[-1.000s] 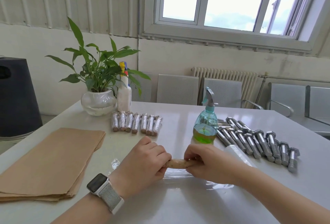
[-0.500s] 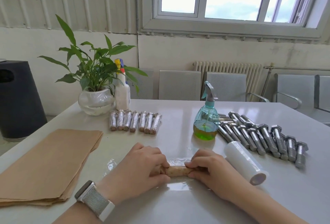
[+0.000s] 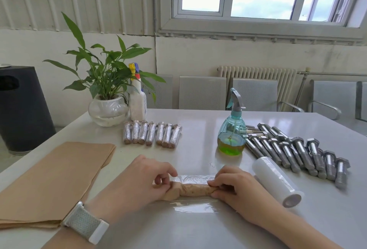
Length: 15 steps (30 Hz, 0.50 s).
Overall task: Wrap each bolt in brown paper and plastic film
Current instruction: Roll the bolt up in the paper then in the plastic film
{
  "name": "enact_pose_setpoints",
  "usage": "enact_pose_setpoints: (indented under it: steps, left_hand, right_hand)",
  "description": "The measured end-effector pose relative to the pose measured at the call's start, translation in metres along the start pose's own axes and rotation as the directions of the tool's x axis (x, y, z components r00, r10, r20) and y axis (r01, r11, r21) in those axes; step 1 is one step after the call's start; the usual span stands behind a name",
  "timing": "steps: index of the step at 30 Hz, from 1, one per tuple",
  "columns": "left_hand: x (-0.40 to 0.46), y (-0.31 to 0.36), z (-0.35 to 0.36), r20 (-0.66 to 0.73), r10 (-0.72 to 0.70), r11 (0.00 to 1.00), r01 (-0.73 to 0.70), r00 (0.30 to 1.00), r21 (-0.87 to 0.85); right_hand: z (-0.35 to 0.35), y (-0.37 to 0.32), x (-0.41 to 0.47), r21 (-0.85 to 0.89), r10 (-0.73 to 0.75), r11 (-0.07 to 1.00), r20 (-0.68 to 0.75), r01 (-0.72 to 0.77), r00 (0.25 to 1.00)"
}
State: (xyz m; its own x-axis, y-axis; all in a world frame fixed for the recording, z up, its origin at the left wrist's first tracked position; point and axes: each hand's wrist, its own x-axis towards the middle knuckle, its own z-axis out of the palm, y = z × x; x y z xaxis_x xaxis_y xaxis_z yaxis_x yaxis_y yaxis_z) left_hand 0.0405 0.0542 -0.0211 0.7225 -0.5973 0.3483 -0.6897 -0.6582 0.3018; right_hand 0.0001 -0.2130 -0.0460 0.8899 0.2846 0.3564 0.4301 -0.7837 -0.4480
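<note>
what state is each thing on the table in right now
paper-wrapped bolt: lying on film, gripped at both ends
left hand: grips its left end
right hand: pinches its right end
film roll: lying sideways
finished bolts: wrapped, in a row
bare bolts: unwrapped, piled

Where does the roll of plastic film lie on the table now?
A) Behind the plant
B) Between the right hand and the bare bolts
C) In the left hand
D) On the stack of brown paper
B: the roll of plastic film lies on its side just beyond the right hand, in front of the bare bolts.
</note>
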Motion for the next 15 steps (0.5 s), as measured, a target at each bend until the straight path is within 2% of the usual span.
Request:
enact_pose_setpoints:
  steps: [3,5,10,15]
  left_hand:
    - [-0.001,0.001,0.004,0.003,-0.084,0.99,0.083,0.997,-0.113]
    - [-0.001,0.002,0.009,0.022,-0.146,0.982,0.147,0.989,-0.122]
    - [-0.005,0.007,0.006,0.113,-0.198,0.953,0.218,0.974,-0.21]
    - [0.001,0.0,0.0,0.224,-0.228,0.949,0.268,0.947,-0.166]
  right_hand:
    - [0.0,0.0,0.0,0.006,0.01,1.0,0.0,-0.01,1.0]
    - [0.0,0.001,0.0,0.011,0.019,1.0,0.002,-0.019,1.0]
    - [0.001,0.0,0.0,0.023,0.034,0.999,0.005,-0.034,0.999]
    - [0.0,-0.001,-0.001,0.033,0.045,0.998,0.015,-0.045,0.999]
